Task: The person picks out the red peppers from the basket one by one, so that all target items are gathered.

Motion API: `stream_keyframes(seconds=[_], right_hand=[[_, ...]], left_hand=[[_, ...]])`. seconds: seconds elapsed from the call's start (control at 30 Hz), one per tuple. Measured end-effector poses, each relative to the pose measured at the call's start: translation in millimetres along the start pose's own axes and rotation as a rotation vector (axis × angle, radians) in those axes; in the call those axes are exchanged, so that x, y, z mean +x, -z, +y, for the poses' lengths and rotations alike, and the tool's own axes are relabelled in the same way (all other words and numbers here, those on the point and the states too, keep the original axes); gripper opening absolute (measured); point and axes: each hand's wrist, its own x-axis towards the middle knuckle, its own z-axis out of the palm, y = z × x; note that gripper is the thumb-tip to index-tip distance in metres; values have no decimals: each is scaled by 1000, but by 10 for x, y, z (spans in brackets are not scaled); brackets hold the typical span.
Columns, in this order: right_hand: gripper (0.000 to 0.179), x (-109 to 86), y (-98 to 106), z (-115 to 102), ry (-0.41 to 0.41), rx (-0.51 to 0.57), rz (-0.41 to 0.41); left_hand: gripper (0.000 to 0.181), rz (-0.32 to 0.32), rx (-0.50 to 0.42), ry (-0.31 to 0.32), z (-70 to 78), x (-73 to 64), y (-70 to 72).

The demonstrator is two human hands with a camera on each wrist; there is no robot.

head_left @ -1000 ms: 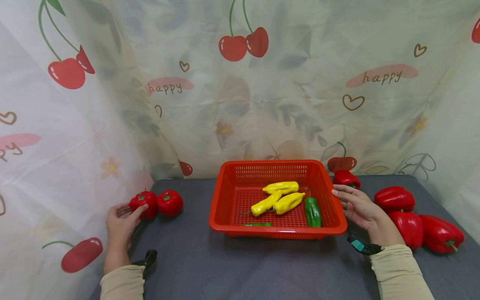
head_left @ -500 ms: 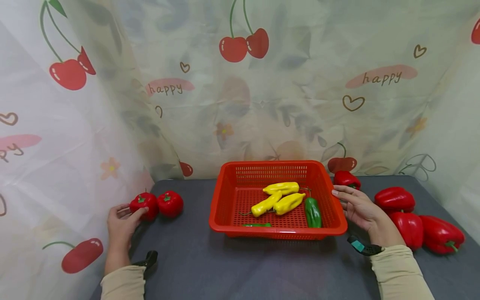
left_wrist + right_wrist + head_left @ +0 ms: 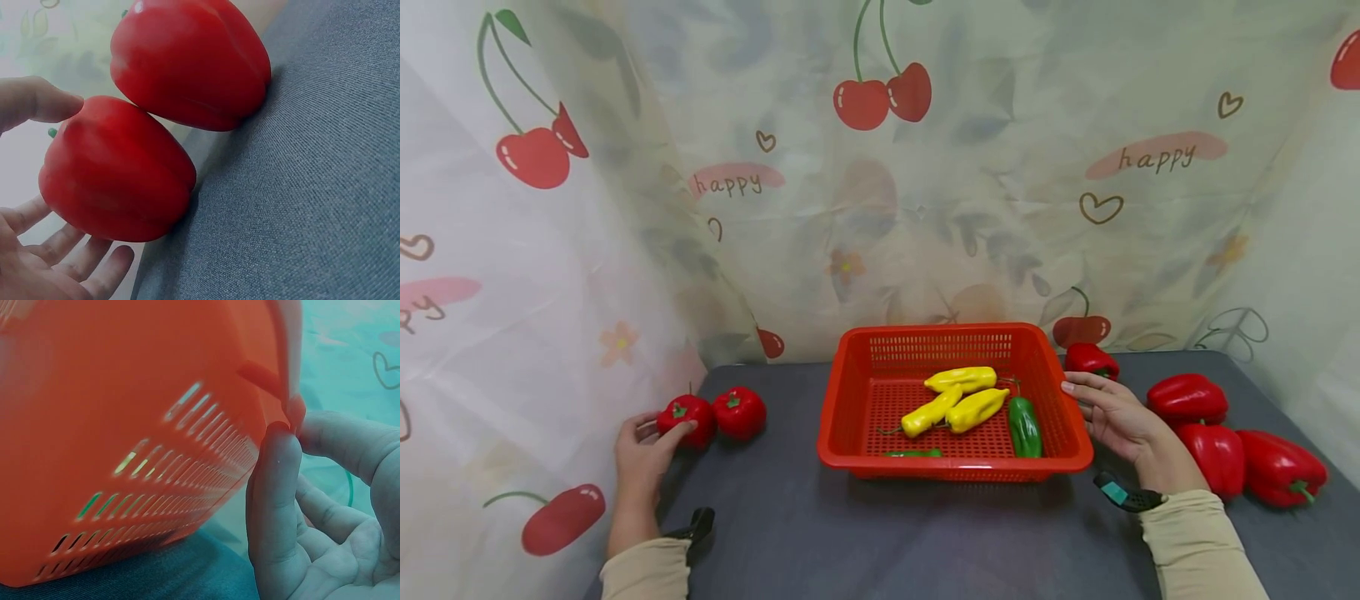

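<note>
In the head view my left hand (image 3: pixel 643 458) is around a red bell pepper (image 3: pixel 688 419) at the table's left side. Its thumb lies on the upper side of the pepper (image 3: pixel 119 169) in the left wrist view, with the other fingers at the far side and below. A second red bell pepper (image 3: pixel 740 412) sits against it. At the right, my right hand (image 3: pixel 1123 421) pinches the rim of a red-orange plastic basket (image 3: pixel 955 462). Inside the basket lie yellow peppers (image 3: pixel 977 410), a green pepper (image 3: pixel 1025 427) and another green piece (image 3: pixel 913 453), mostly hidden by the front wall.
Several red bell peppers (image 3: pixel 1187 397) lie to the right of my right hand, one (image 3: pixel 1092 360) of them behind it near the basket. Grey cloth covers the table (image 3: pixel 865 533). A printed curtain (image 3: pixel 917 208) stands along the back and sides.
The head view has tilted slightly, so everything sits a little lower in it. Both hands keep their places on the bell pepper and the basket rim.
</note>
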Motion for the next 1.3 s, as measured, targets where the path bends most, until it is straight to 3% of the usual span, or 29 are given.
stream_keyframes(seconds=[0.27, 0.63, 0.97, 1.3], right_hand=[[22, 10, 15, 6, 3, -10, -11], [22, 13, 17, 4, 0, -9, 0], [22, 8, 12, 6, 0, -13, 1], [21, -4, 1, -17, -7, -31, 15]], left_hand=[[83, -19, -7, -12, 56, -15, 25], [74, 16, 34, -126, 151, -56, 67], [79, 20, 68, -158, 213, -82, 64], [77, 54, 160, -331, 360, -117, 48]])
